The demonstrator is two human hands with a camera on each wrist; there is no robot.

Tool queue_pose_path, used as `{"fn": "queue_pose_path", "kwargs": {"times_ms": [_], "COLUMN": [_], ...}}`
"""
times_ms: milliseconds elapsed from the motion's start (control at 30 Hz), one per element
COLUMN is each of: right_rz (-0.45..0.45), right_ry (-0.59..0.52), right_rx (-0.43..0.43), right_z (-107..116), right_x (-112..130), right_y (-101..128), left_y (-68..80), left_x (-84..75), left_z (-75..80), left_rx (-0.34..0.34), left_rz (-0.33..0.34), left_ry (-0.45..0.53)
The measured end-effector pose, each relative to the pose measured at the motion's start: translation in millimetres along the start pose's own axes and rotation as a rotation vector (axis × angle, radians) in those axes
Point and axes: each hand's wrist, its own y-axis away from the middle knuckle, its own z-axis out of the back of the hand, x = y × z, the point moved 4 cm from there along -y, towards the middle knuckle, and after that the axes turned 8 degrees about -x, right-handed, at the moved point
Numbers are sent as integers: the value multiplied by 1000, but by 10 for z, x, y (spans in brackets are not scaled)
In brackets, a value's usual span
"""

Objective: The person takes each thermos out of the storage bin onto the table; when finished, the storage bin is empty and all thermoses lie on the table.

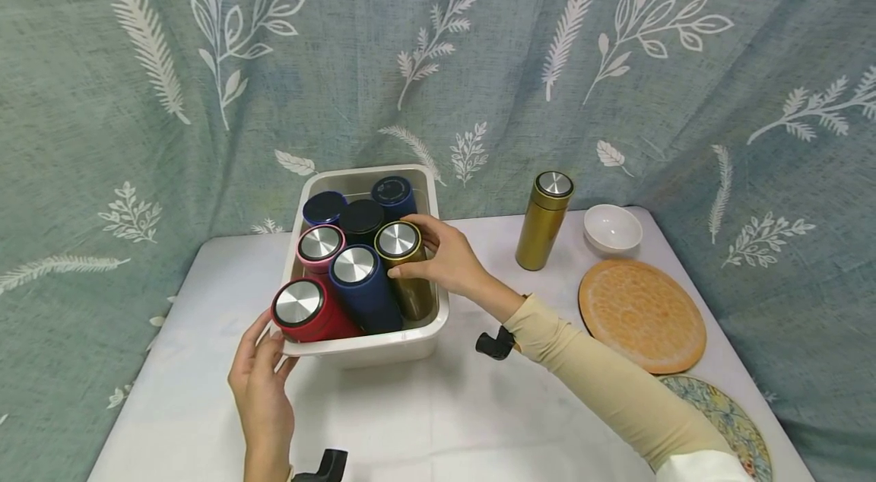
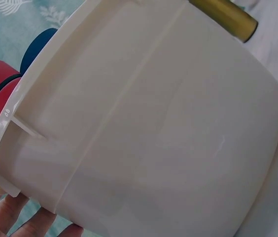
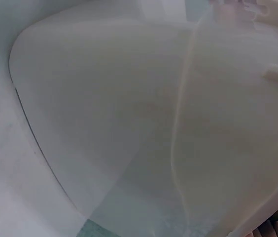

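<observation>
Fingers of the right hand (image 1: 445, 258) curled round the gold flask (image 1: 405, 261) just under its steel cap, gripping it where it stood packed among other flasks at the near right of the white bin (image 1: 383, 345) on the surface (image 1: 424, 413). That arm reached in over the rim, wrist bent down. Left hand (image 1: 260, 375) pinched the bin's near-left corner, seemingly to steady it. Another gold flask (image 1: 543, 222) stood apart, upright.
</observation>
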Motion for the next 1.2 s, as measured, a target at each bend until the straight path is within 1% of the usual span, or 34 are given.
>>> {"fn": "queue_pose_path", "kwargs": {"times_ms": [300, 533, 833, 1033, 1200], "right_rz": [0, 20, 53, 61, 88], "right_ry": [-18, -77, -91, -102, -126], "right_rx": [-15, -31, -54, -70, -83], "right_z": [22, 96, 225, 321, 414], "right_x": [20, 91, 348, 477, 582], "right_y": [11, 20, 43, 36, 32], "left_y": [-6, -7, -2, -5, -4], "left_x": [2, 6, -16, -15, -8], "left_z": [9, 8, 13, 2, 2], "left_rx": [2, 6, -2, 0, 4], "left_rz": [-10, -17, -28, -9, -9], "left_ry": [-7, -3, -4, 16, 4]}}
